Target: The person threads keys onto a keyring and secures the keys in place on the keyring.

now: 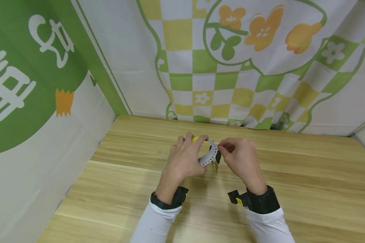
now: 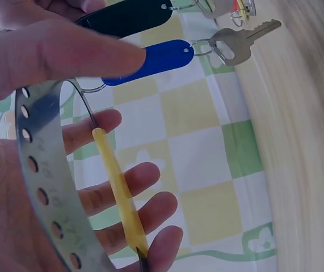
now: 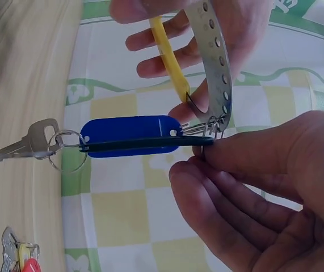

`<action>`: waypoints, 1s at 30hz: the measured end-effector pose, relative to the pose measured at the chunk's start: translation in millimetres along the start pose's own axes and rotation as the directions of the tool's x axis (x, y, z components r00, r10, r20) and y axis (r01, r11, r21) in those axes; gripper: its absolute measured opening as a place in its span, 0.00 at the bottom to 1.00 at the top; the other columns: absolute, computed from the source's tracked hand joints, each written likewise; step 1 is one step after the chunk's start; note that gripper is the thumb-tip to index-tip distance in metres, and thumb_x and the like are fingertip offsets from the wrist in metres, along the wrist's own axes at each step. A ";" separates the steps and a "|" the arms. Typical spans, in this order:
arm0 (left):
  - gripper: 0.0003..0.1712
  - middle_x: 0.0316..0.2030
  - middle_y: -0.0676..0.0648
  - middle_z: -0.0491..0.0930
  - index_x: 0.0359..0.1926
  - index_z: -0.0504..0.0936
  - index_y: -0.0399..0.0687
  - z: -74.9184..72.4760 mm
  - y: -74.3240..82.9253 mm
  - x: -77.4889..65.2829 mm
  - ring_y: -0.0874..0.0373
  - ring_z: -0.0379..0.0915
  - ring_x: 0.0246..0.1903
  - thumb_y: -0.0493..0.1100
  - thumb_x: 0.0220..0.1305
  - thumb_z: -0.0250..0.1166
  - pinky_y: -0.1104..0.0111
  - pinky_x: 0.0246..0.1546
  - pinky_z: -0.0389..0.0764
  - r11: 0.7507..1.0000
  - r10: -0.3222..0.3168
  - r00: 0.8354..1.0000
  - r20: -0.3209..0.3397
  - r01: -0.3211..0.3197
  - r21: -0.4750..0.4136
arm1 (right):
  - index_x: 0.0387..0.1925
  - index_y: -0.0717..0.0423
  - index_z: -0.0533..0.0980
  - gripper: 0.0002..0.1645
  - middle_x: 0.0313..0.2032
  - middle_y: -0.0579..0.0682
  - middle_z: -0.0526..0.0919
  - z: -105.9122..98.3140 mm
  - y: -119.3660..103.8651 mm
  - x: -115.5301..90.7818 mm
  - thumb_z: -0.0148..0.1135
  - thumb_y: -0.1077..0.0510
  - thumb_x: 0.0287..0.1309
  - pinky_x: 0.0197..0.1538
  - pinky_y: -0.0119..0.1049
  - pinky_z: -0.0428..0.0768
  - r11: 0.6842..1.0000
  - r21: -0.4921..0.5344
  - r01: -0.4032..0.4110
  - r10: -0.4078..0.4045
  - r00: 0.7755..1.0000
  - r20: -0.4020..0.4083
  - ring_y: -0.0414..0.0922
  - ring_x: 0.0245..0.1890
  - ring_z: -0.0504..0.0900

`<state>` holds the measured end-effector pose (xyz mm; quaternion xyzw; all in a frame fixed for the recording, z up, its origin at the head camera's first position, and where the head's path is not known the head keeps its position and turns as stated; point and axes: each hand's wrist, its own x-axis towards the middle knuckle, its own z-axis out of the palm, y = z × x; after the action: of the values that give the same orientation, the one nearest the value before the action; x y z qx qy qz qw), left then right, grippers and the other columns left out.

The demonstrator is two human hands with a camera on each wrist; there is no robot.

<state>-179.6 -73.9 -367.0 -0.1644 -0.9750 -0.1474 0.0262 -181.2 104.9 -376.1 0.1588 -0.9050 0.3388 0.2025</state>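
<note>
My left hand [image 1: 185, 158] grips a round metal key holder [image 2: 43, 175] with a row of holes along its flat band and a yellow sleeve [image 2: 119, 190] on its thin side. A blue key tag [image 2: 170, 59] hangs from it by a small ring, with a silver key [image 2: 235, 45] at the tag's other end. Beside the blue tag is a dark key tag [image 1: 218, 157], seen edge-on in the right wrist view. Thumb and forefinger of my right hand [image 1: 241, 160] pinch the dark tag's small split ring [image 3: 203, 141], right at the band's holes.
Under both hands spreads a wood-grain table [image 1: 115, 199]. More keys with red and yellow pieces [image 3: 28, 263] appear low in the right wrist view. A checked, flowered curtain [image 1: 219, 81] hangs along the table's far edge; a green and white one [image 1: 88, 111] stands left.
</note>
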 end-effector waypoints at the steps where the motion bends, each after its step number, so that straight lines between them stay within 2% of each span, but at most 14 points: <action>1: 0.53 0.52 0.44 0.65 0.65 0.62 0.66 -0.2 0.2 -0.2 0.49 0.62 0.44 0.49 0.30 0.71 0.57 0.32 0.68 1.000 0.003 1.000 0.006 -0.003 0.001 | 0.28 0.51 0.81 0.03 0.22 0.41 0.79 0.2 -0.2 0.0 0.64 0.57 0.50 0.24 0.30 0.71 1.000 0.001 0.006 -0.006 1.000 -0.004 0.32 0.19 0.74; 7: 0.56 0.52 0.41 0.64 0.66 0.60 0.63 -1.3 1.6 -1.0 0.46 0.61 0.45 0.50 0.31 0.74 0.56 0.33 0.68 1.000 0.026 0.999 0.046 -0.026 0.004 | 0.28 0.52 0.81 0.02 0.21 0.42 0.79 0.8 1.4 0.0 0.64 0.59 0.50 0.24 0.31 0.71 1.000 0.002 0.017 -0.017 1.000 0.002 0.33 0.19 0.74; 13: 0.55 0.52 0.41 0.64 0.66 0.60 0.63 -1.4 1.0 -0.9 0.46 0.62 0.45 0.49 0.30 0.74 0.56 0.33 0.68 1.000 0.026 0.999 0.047 -0.026 0.004 | 0.27 0.51 0.82 0.03 0.21 0.41 0.79 0.4 2.6 0.8 0.64 0.61 0.49 0.24 0.31 0.71 0.999 -0.008 0.046 -0.046 0.999 0.008 0.33 0.20 0.74; 17: 0.54 0.51 0.42 0.65 0.65 0.62 0.64 -0.9 0.5 -0.1 0.47 0.62 0.43 0.46 0.28 0.73 0.56 0.32 0.68 1.000 0.021 0.999 0.041 -0.021 -0.002 | 0.27 0.52 0.82 0.04 0.23 0.42 0.79 0.2 3.0 1.2 0.65 0.63 0.47 0.25 0.29 0.71 0.991 -0.027 0.131 -0.131 0.991 0.003 0.33 0.21 0.74; 21: 0.54 0.49 0.42 0.65 0.64 0.63 0.65 -0.7 0.0 0.3 0.48 0.62 0.41 0.46 0.28 0.73 0.57 0.30 0.68 1.000 0.017 0.999 0.045 -0.016 -0.005 | 0.28 0.53 0.82 0.05 0.25 0.43 0.79 0.6 4.0 1.3 0.65 0.64 0.46 0.27 0.29 0.71 0.969 -0.061 0.238 -0.238 0.971 0.012 0.34 0.23 0.74; 24: 0.53 0.49 0.43 0.65 0.64 0.63 0.65 -0.6 -0.8 0.4 0.48 0.62 0.39 0.47 0.29 0.73 0.58 0.30 0.67 1.000 0.016 0.999 0.046 -0.016 -0.006 | 0.28 0.53 0.81 0.06 0.26 0.43 0.78 1.1 4.5 1.4 0.65 0.65 0.46 0.27 0.28 0.71 0.958 -0.070 0.278 -0.278 0.961 0.007 0.35 0.24 0.75; 27: 0.52 0.50 0.43 0.65 0.64 0.63 0.66 -0.7 -1.1 0.3 0.49 0.62 0.40 0.48 0.30 0.72 0.58 0.30 0.67 1.000 0.015 0.999 0.041 -0.014 -0.009 | 0.29 0.54 0.81 0.05 0.27 0.44 0.79 1.4 4.5 1.3 0.65 0.65 0.47 0.27 0.28 0.71 0.958 -0.064 0.281 -0.281 0.960 0.002 0.35 0.24 0.75; 30: 0.52 0.51 0.42 0.65 0.64 0.63 0.66 -0.9 -0.8 0.1 0.48 0.63 0.41 0.49 0.30 0.72 0.58 0.30 0.67 1.000 0.011 0.999 0.033 -0.011 -0.012 | 0.30 0.54 0.81 0.05 0.28 0.45 0.79 1.0 4.9 0.9 0.64 0.64 0.48 0.28 0.29 0.72 0.971 -0.047 0.234 -0.234 0.972 0.017 0.36 0.25 0.76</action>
<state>-179.9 -74.8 -366.4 -0.1722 -0.9735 -0.1501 0.0100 -184.4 107.6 -379.1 0.2612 -0.8891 0.2895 0.2399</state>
